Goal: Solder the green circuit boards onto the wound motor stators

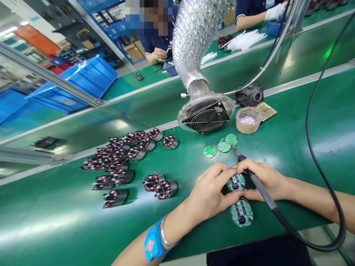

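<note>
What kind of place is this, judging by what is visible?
Most likely an electronics assembly line: a soldering iron in the right hand, round circuit boards on the green bench, many wound motor stators, and a fume extraction fan.

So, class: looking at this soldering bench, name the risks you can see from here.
1. The right hand grips the soldering iron while both hands pinch one round circuit board; the left hand sits close to the shaft, so a slip could burn fingers.
2. The iron's cable loops across the bench; a snag might jerk the tip.
3. Another board lies near the edge and could be knocked off.
</note>
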Demonstrator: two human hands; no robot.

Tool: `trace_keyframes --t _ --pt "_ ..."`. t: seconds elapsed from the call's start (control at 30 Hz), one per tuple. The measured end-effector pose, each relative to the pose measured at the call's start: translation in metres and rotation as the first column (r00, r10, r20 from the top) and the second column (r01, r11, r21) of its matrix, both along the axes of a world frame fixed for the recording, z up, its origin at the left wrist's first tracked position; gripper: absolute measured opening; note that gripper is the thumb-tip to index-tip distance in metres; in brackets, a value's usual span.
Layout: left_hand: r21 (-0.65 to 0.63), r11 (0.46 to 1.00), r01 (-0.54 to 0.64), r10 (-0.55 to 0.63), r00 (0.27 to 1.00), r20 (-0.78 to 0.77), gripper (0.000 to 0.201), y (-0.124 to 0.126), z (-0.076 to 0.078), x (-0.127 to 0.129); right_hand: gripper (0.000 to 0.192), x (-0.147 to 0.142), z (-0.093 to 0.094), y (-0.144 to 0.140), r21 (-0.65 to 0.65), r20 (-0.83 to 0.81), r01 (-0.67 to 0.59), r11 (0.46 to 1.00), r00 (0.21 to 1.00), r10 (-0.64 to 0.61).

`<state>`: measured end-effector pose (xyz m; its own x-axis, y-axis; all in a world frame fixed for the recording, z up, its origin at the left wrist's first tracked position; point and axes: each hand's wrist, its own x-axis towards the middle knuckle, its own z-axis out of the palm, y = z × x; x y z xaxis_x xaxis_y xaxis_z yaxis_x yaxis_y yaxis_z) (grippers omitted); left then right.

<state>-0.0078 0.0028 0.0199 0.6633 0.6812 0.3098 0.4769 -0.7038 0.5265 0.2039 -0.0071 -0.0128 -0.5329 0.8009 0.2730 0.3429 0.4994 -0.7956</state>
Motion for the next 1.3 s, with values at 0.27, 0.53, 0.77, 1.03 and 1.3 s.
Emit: trace_keyframes --t 0.27,0.53,0.77,1.03,1.3 --pt "-0.064 0.998 0.010 -0.012 0.999 -0.041 0.042 0.001 0.009 -0.001 0.042 0.000 -0.002 0.001 -0.048 -0.024 -0.003 0.999 1.000 0.002" --pt "-0.015 0.998 -0.054 0.053 0.995 -0.082 0.041 -0.003 0.008 0.001 0.036 -0.002 -0.002 0.000 -0.056 -0.027 0.012 0.998 1.000 -0.013" --pt "0.047 0.989 -0.141 0.146 0.983 -0.115 0.039 -0.010 0.011 0.010 0.040 -0.003 -0.001 -0.009 0.041 0.027 -0.031 0.999 0.999 0.030" --pt "0.059 0.988 -0.146 0.147 0.989 -0.011 0.041 -0.015 -0.004 0.009 0.051 -0.003 -0.010 -0.020 0.220 0.083 -0.029 0.975 0.997 0.011" --pt "-0.238 0.970 -0.051 0.094 0.980 0.176 0.064 -0.010 -0.018 -0.008 0.047 0.001 -0.007 -0.017 0.193 0.101 0.050 0.980 0.992 -0.071"
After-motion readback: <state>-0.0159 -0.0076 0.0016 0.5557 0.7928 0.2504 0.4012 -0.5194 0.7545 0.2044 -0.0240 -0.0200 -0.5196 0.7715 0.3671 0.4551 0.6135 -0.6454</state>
